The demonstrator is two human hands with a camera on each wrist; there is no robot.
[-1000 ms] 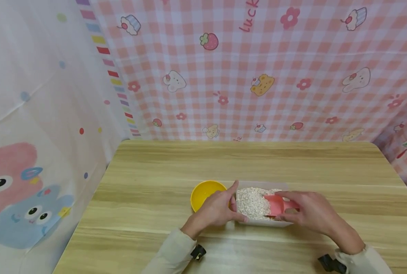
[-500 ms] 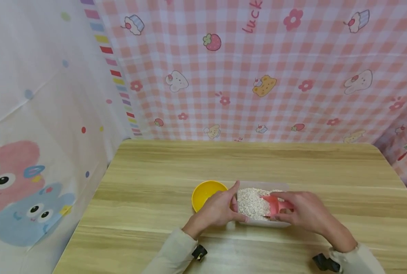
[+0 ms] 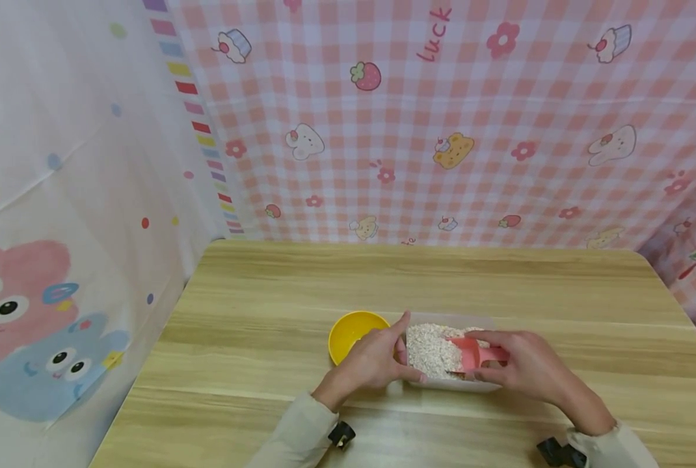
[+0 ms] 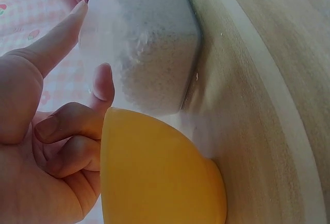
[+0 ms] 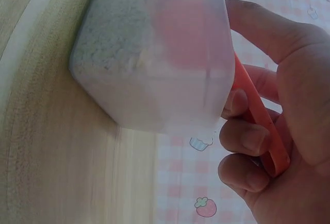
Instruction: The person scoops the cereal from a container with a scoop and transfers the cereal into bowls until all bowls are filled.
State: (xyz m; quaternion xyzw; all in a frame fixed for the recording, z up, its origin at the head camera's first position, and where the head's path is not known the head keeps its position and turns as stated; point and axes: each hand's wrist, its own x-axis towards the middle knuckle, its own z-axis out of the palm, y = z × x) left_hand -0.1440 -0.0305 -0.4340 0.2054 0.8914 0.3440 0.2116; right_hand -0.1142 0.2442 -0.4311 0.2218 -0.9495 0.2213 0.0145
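Note:
A clear plastic container [image 3: 453, 385] of oat flakes [image 3: 432, 351] stands on the table. My right hand [image 3: 529, 364] grips a pink scoop [image 3: 471, 354] by its handle, seen in the right wrist view as an orange-red strip [image 5: 263, 116] under curled fingers. The scoop's front edge is in the flakes, inside the container's right half. At the container's left end my left hand [image 3: 374, 357] holds the rim between thumb and index finger; its other fingers curl beside a yellow bowl [image 3: 348, 331]. The left hand partly hides the bowl in the head view.
The wooden table [image 3: 254, 325] ends at the back against a pink checked cloth [image 3: 336, 169]. On the left hangs a white cloth [image 3: 90, 182] with cartoon figures. A black wrist mount [image 3: 341, 434] sits at the left sleeve.
My right hand has shifted the scoop slightly left in the flakes, then a little back right. The left hand stays at the container's end. The head view has tilted slightly.

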